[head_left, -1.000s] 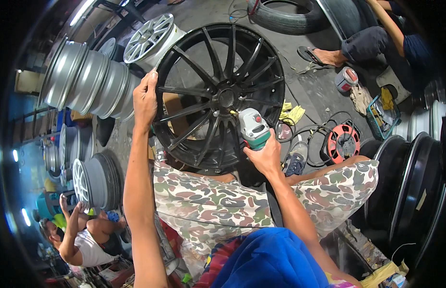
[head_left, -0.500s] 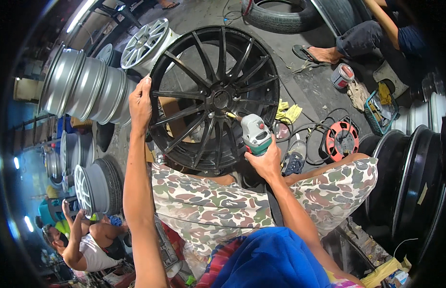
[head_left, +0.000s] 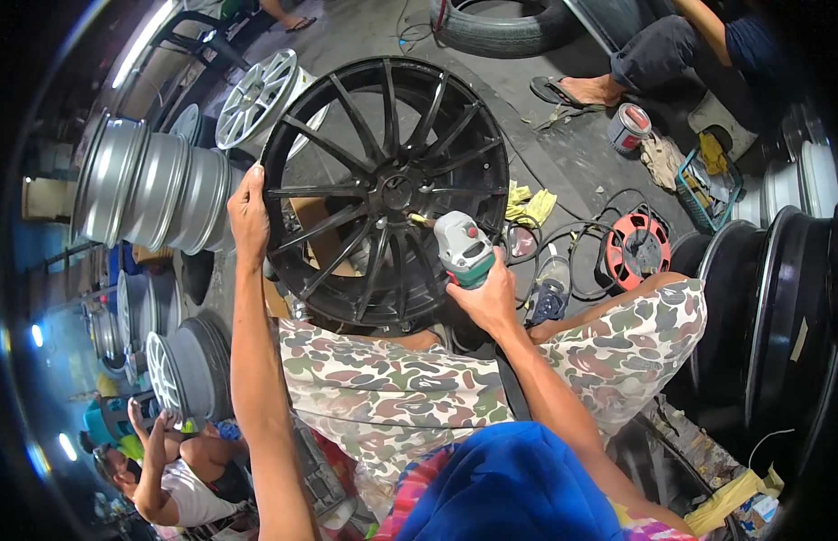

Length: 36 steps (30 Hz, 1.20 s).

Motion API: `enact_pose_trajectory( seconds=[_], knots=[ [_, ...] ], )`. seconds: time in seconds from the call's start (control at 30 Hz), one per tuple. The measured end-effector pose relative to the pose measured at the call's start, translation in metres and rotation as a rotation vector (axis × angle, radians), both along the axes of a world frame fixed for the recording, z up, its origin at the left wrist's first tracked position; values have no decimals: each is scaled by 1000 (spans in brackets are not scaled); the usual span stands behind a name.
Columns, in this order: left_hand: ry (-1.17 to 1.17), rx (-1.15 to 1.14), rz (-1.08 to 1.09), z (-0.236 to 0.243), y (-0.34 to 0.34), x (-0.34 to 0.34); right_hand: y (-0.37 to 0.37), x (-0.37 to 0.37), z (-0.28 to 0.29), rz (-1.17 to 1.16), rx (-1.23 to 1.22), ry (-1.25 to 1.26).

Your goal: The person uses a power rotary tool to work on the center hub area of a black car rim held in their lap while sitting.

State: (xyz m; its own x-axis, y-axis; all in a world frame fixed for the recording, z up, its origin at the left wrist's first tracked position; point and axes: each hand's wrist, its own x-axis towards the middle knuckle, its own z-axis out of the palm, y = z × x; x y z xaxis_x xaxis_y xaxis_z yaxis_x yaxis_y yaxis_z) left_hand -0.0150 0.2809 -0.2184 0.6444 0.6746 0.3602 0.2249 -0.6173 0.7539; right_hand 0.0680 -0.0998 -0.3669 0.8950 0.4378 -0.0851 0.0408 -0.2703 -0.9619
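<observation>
A black multi-spoke wheel rim (head_left: 368, 144) stands tilted in front of me, above my camouflage-patterned shorts. My left hand (head_left: 248, 215) grips its left edge, thumb and fingers closed on the lip. In my right hand (head_left: 487, 293) is a grey and green power tool, which looks like a die grinder (head_left: 465, 246). Its narrow tip points left and meets the rim near the bolt holes below the hub (head_left: 398, 191). Whether the tip touches the metal or spins, I cannot tell. My right fingers wrap round the tool's body and are partly hidden behind it.
Silver rims (head_left: 157, 180) are stacked at the left, black rims (head_left: 725, 316) at the right. A red cable reel (head_left: 637, 251), yellow gloves (head_left: 532, 206), a paint can (head_left: 629, 129) and a teal basket (head_left: 710, 192) lie right. One person (head_left: 189, 487) sits lower left; another person's foot (head_left: 592, 90) is upper right.
The view has shifted slightly, moving the scene in the picture. The rim has turned or tilted a little, and the tool's tip stays near the bolt holes. Both hands keep their grips.
</observation>
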Motion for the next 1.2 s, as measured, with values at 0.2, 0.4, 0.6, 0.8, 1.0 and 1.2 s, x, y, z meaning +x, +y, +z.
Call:
enact_pose_trajectory(
  seconds=[0.2,0.4,0.6,0.8,1.0,1.2],
  knots=[
    [-19,-56,8,-6,10,-1,-1,-4,0,-10,6,-3],
    [-9,-2,13,-7,7,-1,1,0,9,-5,-15,3],
    [2,16,11,-4,5,-1,3,7,6,31,-17,-16],
    [5,0,16,-4,11,-2,0,-4,10,-12,-5,28],
    [29,22,66,-10,17,-5,6,-2,9,-12,66,44],
    [37,-38,44,-3,16,-7,6,-4,3,-50,35,46]
  ],
)
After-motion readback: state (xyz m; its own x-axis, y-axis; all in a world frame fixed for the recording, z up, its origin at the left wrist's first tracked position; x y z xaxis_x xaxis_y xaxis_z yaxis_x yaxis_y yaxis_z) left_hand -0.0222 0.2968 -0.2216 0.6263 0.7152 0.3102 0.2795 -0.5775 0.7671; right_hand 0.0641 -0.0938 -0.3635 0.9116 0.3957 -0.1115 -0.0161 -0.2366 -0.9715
